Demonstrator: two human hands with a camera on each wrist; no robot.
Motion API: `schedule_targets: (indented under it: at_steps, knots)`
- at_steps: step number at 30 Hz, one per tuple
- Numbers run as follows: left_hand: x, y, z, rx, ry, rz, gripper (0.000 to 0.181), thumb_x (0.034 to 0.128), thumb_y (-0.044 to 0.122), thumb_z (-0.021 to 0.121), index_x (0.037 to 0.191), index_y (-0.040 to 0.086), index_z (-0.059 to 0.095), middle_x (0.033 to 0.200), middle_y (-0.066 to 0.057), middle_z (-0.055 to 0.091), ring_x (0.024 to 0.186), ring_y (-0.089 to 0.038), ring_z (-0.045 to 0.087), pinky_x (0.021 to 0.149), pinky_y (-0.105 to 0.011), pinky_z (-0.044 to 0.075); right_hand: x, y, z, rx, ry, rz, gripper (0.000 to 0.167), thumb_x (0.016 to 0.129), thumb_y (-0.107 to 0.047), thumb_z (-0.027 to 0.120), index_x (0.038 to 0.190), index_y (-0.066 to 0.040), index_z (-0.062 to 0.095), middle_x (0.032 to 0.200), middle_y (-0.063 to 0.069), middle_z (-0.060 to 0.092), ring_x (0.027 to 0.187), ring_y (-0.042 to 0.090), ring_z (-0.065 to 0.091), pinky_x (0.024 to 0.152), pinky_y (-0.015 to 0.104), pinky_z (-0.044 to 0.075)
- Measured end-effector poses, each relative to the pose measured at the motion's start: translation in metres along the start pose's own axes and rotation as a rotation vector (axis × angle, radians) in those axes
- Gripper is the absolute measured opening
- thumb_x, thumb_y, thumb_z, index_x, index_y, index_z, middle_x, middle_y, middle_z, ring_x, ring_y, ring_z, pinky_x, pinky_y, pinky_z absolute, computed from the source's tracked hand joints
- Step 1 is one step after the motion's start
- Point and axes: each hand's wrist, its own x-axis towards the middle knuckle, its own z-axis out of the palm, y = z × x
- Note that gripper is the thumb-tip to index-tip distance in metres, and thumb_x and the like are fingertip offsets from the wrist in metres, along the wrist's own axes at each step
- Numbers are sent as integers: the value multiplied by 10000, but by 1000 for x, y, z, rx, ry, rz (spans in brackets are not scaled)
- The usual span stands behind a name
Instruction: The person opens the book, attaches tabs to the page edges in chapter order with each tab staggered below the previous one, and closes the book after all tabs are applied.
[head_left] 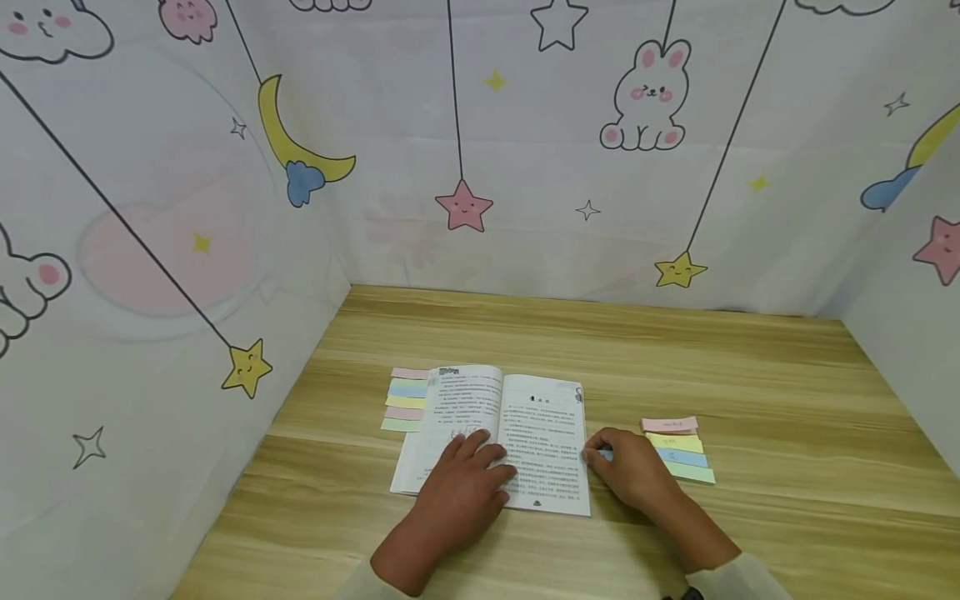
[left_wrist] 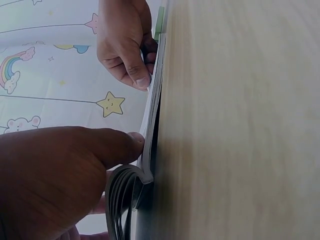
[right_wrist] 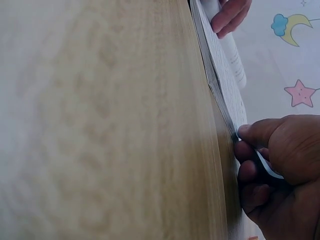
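An open book (head_left: 543, 433) lies on the wooden table, pages up. The left hand (head_left: 461, 492) rests across its lower middle with fingers spread, in the left wrist view the thumb of that hand (left_wrist: 65, 165) lies along the page edge. At the book's right edge the right hand (head_left: 630, 467) pinches a small blue strip (head_left: 606, 455) between thumb and curled fingers. The right wrist view shows this hand (right_wrist: 285, 165) with its thumb on the page edge and the bluish strip (right_wrist: 272, 172) beneath it.
Coloured strips (head_left: 405, 402) in pink, blue, yellow and green stick out from the book's left side. More coloured strips (head_left: 682, 458) lie on the table (head_left: 787, 400) to the right of the right hand. Patterned white cloth walls (head_left: 525, 258) stand behind and at both sides.
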Motion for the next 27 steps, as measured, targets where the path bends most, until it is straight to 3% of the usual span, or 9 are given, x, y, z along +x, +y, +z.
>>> schedule_targets:
  at_steps: [18, 27]
  knots:
    - [0, 0, -1, 2, -5, 4, 310, 947, 328, 733, 1247, 246, 732, 1365, 29, 609, 1427, -254, 398, 1178, -533, 319, 1, -1, 0, -5, 8, 17, 52, 921, -204, 765, 912, -159, 741, 929, -30, 719, 816, 147, 589, 761, 405, 520]
    - [0, 0, -1, -4, -5, 3, 306, 943, 321, 740, 1241, 249, 736, 1356, 30, 613, 1421, -253, 403, 1175, -534, 323, 2, 0, 2, 17, 27, 48, 183, 885, -246, 814, 968, -114, 717, 996, 36, 734, 984, 268, 690, 822, 470, 559]
